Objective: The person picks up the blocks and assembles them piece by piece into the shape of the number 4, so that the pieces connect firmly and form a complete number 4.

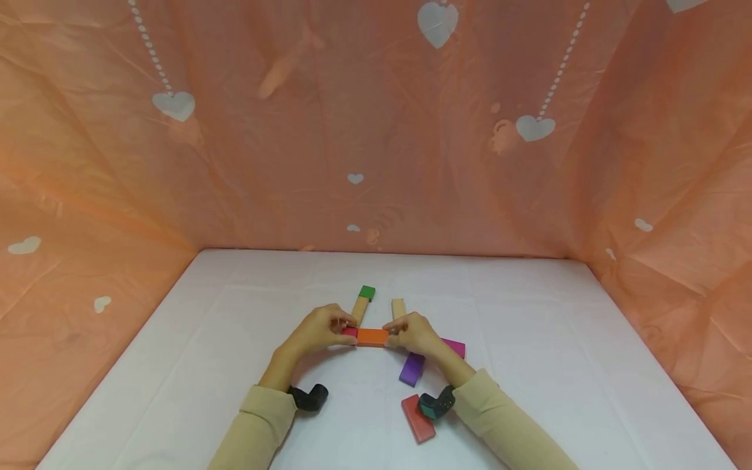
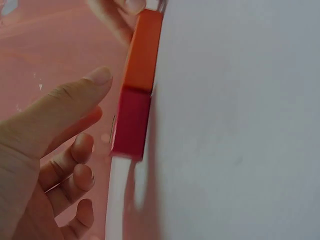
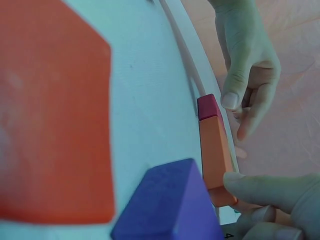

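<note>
An orange block [image 1: 372, 337] lies lengthwise across the white table. Its left end meets a short crimson block [image 1: 350, 332], so the two form one row. My right hand [image 1: 416, 331] pinches the right end of the orange block between thumb and fingers. Beside the crimson block is my left hand [image 1: 320, 328]; the left wrist view shows its thumb apart from the block and its fingers loosely bent around nothing. Behind the row, a plain wooden block [image 1: 360, 310] runs up to a green block [image 1: 367, 292]. Another wooden block [image 1: 398, 307] stretches back behind the right fingers.
Under and beside the right forearm lie a purple block [image 1: 412, 369] and a magenta block [image 1: 454, 348], the latter partly hidden. A red block [image 1: 418, 418] sits nearer, by the right wrist camera. Orange cloth [image 1: 376, 130] with pale hearts encloses the table's back and sides.
</note>
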A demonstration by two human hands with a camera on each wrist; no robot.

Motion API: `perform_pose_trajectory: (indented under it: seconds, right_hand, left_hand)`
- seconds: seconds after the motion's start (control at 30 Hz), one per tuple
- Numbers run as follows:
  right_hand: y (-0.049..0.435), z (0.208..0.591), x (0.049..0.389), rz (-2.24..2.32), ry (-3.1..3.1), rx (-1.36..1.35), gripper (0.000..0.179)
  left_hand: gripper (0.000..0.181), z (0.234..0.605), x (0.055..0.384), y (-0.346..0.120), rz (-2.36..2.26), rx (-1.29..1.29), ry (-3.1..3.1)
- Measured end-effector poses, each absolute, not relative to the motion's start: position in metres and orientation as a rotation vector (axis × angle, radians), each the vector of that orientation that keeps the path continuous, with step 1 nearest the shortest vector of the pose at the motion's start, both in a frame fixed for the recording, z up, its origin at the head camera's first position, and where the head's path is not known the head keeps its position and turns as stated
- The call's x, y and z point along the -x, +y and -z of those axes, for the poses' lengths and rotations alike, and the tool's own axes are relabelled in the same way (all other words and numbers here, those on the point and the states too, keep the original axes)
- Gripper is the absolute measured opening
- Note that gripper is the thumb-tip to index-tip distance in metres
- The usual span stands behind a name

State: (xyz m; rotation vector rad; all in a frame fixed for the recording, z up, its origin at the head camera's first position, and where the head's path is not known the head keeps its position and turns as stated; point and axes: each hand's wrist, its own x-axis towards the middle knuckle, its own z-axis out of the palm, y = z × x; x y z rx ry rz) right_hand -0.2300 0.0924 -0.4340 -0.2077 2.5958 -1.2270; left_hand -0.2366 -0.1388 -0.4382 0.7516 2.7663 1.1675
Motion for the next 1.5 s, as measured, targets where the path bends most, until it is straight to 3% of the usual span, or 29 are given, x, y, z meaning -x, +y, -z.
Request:
perform_pose_trajectory:
  seconds: [0.73,1.5]
  right_hand:
    - [0.125,0.426,0.225,1.366,2.578,0.254,0.035]
    - [0.179,0.431,0.234,1.263,2.595,0.458,0.03]
  left_hand:
    - [0.031,0.447,0.237,-0.128,-1.027,-0.757,2.813]
    - [0.027,0.446,0.236,-0.129,-1.082,-0.709,2.754]
